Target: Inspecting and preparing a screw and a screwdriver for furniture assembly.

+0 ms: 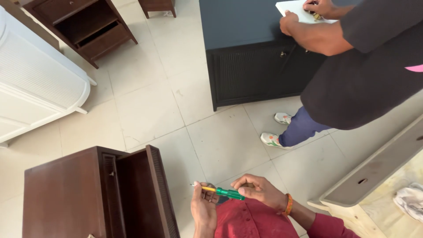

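My right hand (257, 189), with an orange band at the wrist, grips the green handle of a screwdriver (229, 193). The tool lies level above my red shirt, with its thin metal tip pointing left. My left hand (204, 207) comes up from below and its fingers close around the yellow part of the shaft near the tip. Just to the left of both hands stands a dark brown wooden cabinet (66, 194) with its slatted door (161, 194) swung open.
Another person in a dark shirt (365, 66) stands at the upper right, both hands on a white sheet (293, 9) on top of a black cabinet (246, 66). A white cabinet (35, 83) lies at the left, a brown nightstand (86, 26) behind it, and a pale unfinished piece (374, 176) at the right.
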